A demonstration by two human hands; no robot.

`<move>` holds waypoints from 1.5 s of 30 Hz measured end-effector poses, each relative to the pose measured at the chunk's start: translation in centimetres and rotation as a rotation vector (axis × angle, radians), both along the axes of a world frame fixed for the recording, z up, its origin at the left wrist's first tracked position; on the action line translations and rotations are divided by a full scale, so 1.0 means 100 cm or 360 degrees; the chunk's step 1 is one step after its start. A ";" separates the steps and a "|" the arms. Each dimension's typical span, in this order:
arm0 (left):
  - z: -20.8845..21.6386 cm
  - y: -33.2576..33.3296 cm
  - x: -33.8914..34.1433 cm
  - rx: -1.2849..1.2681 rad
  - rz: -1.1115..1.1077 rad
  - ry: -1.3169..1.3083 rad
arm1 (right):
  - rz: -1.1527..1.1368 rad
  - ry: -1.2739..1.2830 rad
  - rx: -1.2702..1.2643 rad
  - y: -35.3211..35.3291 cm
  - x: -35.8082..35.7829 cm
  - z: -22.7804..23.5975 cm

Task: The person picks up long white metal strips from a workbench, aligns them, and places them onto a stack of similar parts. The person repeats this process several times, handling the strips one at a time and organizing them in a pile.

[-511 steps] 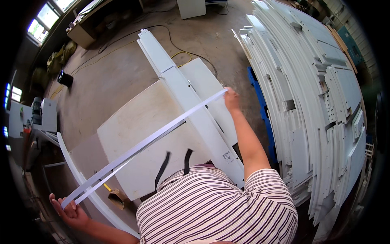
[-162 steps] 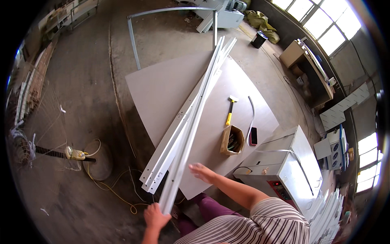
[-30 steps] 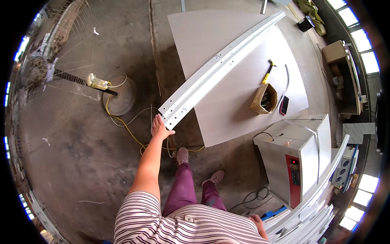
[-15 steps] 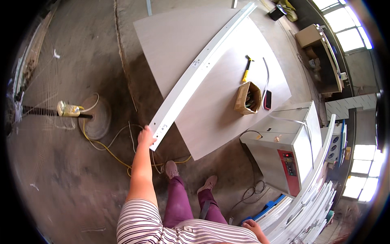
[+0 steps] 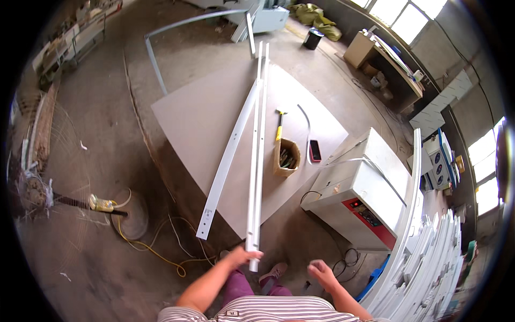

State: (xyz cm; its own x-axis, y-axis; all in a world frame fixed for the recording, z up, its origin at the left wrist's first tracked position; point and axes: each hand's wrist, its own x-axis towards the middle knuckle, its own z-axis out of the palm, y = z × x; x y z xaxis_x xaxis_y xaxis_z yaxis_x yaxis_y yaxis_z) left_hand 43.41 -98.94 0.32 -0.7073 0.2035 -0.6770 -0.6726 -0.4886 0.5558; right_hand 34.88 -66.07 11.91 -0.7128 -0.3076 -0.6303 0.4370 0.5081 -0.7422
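My left hand [image 5: 244, 258] is closed around the near end of a long white metal profile [image 5: 259, 139], which shows two parallel ridges. This profile runs away from me over a large greyish board [image 5: 185, 121]. Left of it, a flat white metal strip [image 5: 221, 172] with small holes and a label lies slantwise, its near end jutting past the board's edge. To the right, my right hand [image 5: 322, 271] hovers apart from the profile with curled fingers; no object shows in it.
On the board are an open cardboard box [image 5: 287, 158] of small parts, a yellow-handled hammer [image 5: 279, 124], a phone [image 5: 315, 151] and a curved strip [image 5: 307, 126]. A white machine cabinet [image 5: 351, 190] and stacked white profiles [image 5: 424, 273] stand right. Cables [image 5: 161, 256] cross the floor left.
My left hand has left the flat holed strip and now grips the ridged profile, farther right. My right hand has come up from the lower edge. The view has shifted.
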 end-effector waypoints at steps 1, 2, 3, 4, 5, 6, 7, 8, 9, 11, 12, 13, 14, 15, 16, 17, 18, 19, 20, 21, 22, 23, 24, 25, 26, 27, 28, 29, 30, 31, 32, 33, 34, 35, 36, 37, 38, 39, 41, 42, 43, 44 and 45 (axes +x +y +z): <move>0.013 0.036 -0.007 -0.0016 0.0008 0.0049 | -0.0019 0.0057 -0.0086 -0.015 -0.015 0.009; 0.039 0.068 -0.016 -0.0004 -0.0067 0.0009 | 0.0109 0.0154 0.0029 -0.016 -0.031 0.009; 0.062 0.097 -0.029 -0.0076 -0.0189 -0.0022 | 0.0083 0.0137 0.0002 -0.026 -0.041 0.023; 0.068 0.128 -0.036 0.0162 -0.0106 0.0096 | 0.0061 0.0121 -0.0018 -0.035 -0.051 0.041; 0.080 0.157 -0.046 0.0109 -0.0141 0.0167 | 0.0107 -0.0095 -0.0061 -0.032 -0.065 0.049; 0.099 0.183 -0.054 0.0159 -0.0157 0.0180 | 0.0181 -0.0109 -0.0012 -0.028 -0.073 0.063; 0.117 0.208 -0.062 0.0215 -0.0176 0.0195 | 0.0251 -0.0120 0.0043 -0.018 -0.078 0.075; 0.120 0.235 -0.068 0.0267 -0.0158 0.0201 | 0.0361 -0.0011 -0.0069 -0.003 -0.081 0.077; 0.115 0.261 -0.072 0.0318 -0.0129 0.0202 | 0.0480 0.0095 -0.0181 0.012 -0.085 0.074; 0.102 0.305 -0.075 0.0370 -0.0390 0.0338 | 0.0358 -0.0048 -0.0214 0.069 -0.088 0.058; 0.091 0.321 -0.078 0.0349 -0.0665 0.0469 | 0.0346 0.0032 -0.0231 0.098 -0.090 0.055; 0.099 0.332 -0.080 0.0321 -0.0930 0.0602 | 0.0345 0.0116 -0.0250 0.125 -0.093 0.054; 0.104 0.334 -0.089 0.0528 -0.1286 0.0402 | 0.0293 0.0159 -0.0281 0.152 -0.092 0.054; 0.116 0.333 -0.094 0.0645 -0.1239 0.0287 | 0.0255 0.0168 -0.0172 0.177 -0.088 0.065; 0.128 0.332 -0.099 0.0763 -0.1196 0.0172 | 0.0295 0.0220 -0.0066 0.205 -0.082 0.076; 0.134 0.326 -0.106 0.0768 -0.1083 0.0000 | 0.0333 0.0278 0.0037 0.229 -0.073 0.087; 0.127 0.317 -0.121 0.0737 -0.0897 -0.0083 | 0.0309 0.0263 0.0173 0.247 -0.058 0.107; 0.115 0.306 -0.140 0.0706 -0.0722 -0.0168 | 0.0271 0.0243 0.0313 0.262 -0.041 0.127; 0.115 0.296 -0.164 0.0750 -0.0540 -0.0253 | 0.0221 0.0196 0.0373 0.278 -0.021 0.142; 0.109 0.290 -0.186 0.0790 -0.0366 -0.0345 | 0.0159 0.0139 0.0433 0.294 -0.001 0.151; 0.058 0.266 -0.212 0.1291 -0.0472 -0.0023 | 0.0167 0.0198 0.0407 0.301 0.017 0.154; 0.050 0.266 -0.230 0.1308 -0.0309 -0.0013 | 0.0117 0.0231 0.0408 0.310 0.036 0.156; 0.043 0.265 -0.249 0.1327 -0.0154 0.0003 | 0.0092 0.0149 0.0439 0.317 0.053 0.168; 0.076 0.280 -0.264 0.0811 0.0245 -0.0268 | 0.0032 0.0045 0.0483 0.324 0.073 0.180; 0.066 0.275 -0.271 0.0861 0.0224 -0.0131 | 0.0012 0.0071 0.0523 0.327 0.088 0.190; 0.069 0.274 -0.272 0.0909 0.0242 -0.0048 | -0.0056 0.0087 0.0621 0.321 0.095 0.211; 0.076 0.285 -0.271 0.1102 0.0266 -0.0037 | -0.0187 0.0172 0.0511 0.315 0.110 0.231; 0.083 0.287 -0.271 0.1284 0.0337 -0.0007 | -0.0272 0.0274 0.0387 0.309 0.112 0.242; 0.087 0.292 -0.273 0.1498 0.0313 -0.0049 | -0.0247 0.0167 0.0497 0.307 0.114 0.250; 0.091 0.298 -0.277 0.1702 0.0276 -0.0100 | -0.0217 0.0058 0.0604 0.307 0.112 0.258; 0.095 0.306 -0.282 0.1766 0.0233 -0.0094 | -0.0182 -0.0055 0.0706 0.306 0.111 0.264; 0.101 0.311 -0.289 0.1801 0.0192 -0.0074 | -0.0190 -0.0006 0.0710 0.303 0.111 0.269; 0.107 0.316 -0.297 0.1836 0.0149 -0.0055 | -0.0195 0.0043 0.0714 0.298 0.110 0.273; 0.105 0.321 -0.304 0.1636 0.0054 0.0042 | -0.0196 0.0093 0.0718 0.293 0.108 0.277; 0.096 0.322 -0.311 0.1770 -0.0067 0.0166 | -0.0227 -0.0033 0.0740 0.284 0.103 0.282; 0.086 0.321 -0.317 0.1899 -0.0184 0.0298 | -0.0250 -0.0153 0.0756 0.270 0.092 0.290; 0.075 0.323 -0.320 0.1755 -0.0065 0.0190 | -0.0272 -0.0274 0.0769 0.258 0.082 0.297; 0.066 0.328 -0.322 0.1621 0.0044 0.0069 | -0.0305 -0.0407 0.0794 0.247 0.076 0.301; 0.059 0.338 -0.332 0.1635 0.0132 -0.0212 | -0.0271 -0.0163 0.0868 0.236 0.102 0.271; 0.055 0.348 -0.333 0.1393 0.0190 -0.0299 | -0.0377 -0.0008 0.0813 0.231 0.122 0.252; 0.071 0.355 -0.332 0.1124 0.0239 -0.0371 | -0.0483 0.0150 0.0740 0.218 0.123 0.252; 0.087 0.360 -0.329 0.0920 0.0212 -0.0496 | -0.0536 -0.0228 0.0839 0.210 0.122 0.258; 0.090 0.354 -0.330 0.0911 0.0218 -0.0472 | -0.0541 -0.0281 0.0829 0.206 0.111 0.264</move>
State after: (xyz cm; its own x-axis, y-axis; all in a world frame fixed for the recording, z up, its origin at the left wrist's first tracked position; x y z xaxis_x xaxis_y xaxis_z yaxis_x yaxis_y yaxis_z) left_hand 10.43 -63.51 9.33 -0.5523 0.5108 -0.6588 -0.6680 -0.7439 -0.0167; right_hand 45.95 -45.44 38.34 -0.5884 0.2952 -0.7528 0.7302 0.5940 -0.3378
